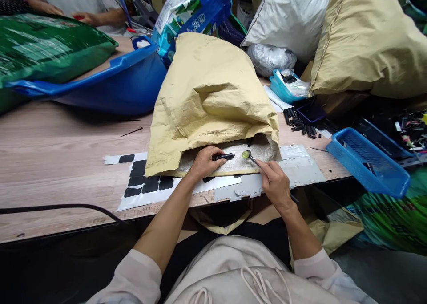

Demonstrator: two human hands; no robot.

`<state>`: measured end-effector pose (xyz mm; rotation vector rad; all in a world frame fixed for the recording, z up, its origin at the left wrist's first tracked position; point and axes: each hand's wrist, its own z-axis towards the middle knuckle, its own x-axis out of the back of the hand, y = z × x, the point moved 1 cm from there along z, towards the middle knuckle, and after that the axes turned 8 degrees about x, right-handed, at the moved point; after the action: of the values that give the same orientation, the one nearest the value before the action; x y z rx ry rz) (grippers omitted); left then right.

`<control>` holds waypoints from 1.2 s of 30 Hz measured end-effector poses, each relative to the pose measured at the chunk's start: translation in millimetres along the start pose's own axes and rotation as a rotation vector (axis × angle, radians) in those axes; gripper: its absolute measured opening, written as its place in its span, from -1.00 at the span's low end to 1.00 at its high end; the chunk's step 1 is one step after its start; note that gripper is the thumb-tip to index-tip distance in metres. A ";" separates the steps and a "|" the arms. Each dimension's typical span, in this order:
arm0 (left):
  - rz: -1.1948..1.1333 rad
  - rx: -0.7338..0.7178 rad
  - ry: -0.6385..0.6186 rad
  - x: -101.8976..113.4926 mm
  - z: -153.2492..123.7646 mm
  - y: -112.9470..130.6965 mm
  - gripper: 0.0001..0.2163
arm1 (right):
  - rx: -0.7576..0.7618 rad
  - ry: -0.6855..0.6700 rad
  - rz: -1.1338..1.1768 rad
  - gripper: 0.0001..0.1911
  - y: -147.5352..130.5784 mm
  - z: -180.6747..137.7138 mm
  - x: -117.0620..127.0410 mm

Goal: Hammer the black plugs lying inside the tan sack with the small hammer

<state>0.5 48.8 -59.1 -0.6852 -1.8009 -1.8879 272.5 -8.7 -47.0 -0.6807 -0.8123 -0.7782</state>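
At the open mouth of a large tan woven sack (216, 86), my left hand (207, 162) is closed around a slim black pen-like tube (224, 156) pointing right. My right hand (274, 184) pinches a thin dark stick (252, 159) with a round, shiny yellow-green end (246, 154). That end is close to the tube's tip, with a small gap between them. The sack's whitish lining (240, 150) shows behind both. Under the sack's edge lies a white sheet with black rounded squares (150, 186), and a grey flattened board (302, 164) is on the right.
A blue basin (113, 83) and a green sack (50, 46) stand at left, near another person's hands (87, 19). Black tubes (302, 123) and a blue basket (367, 161) lie at right. Full sacks (373, 41) crowd the back. A black cable (63, 206) crosses the front left.
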 end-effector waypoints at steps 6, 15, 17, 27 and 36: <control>-0.071 -0.035 -0.029 0.4 -1.4 -1.9 -0.82 | 0.030 0.034 0.250 -0.60 -29.7 14.4 3.0; -0.145 -0.124 -0.042 -1.4 -1.2 -6.9 -0.86 | 0.135 0.002 0.172 -0.54 -43.0 17.3 -10.5; -0.139 -0.123 -0.037 -1.1 -1.6 -6.9 -0.85 | 0.136 -0.024 0.165 -0.54 -40.2 16.0 -12.6; -0.100 -0.077 -0.046 2.2 -3.4 -4.4 -0.82 | 0.063 0.004 0.203 -0.58 -28.1 11.4 -12.0; -0.055 -0.055 -0.035 -2.5 0.7 -3.8 -0.85 | 0.059 0.044 -0.226 -0.65 2.6 6.1 -2.3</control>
<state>0.1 49.7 -63.7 -0.6988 -1.8129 -1.9791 271.3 -1.8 -46.4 -0.5229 -0.8777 -0.9664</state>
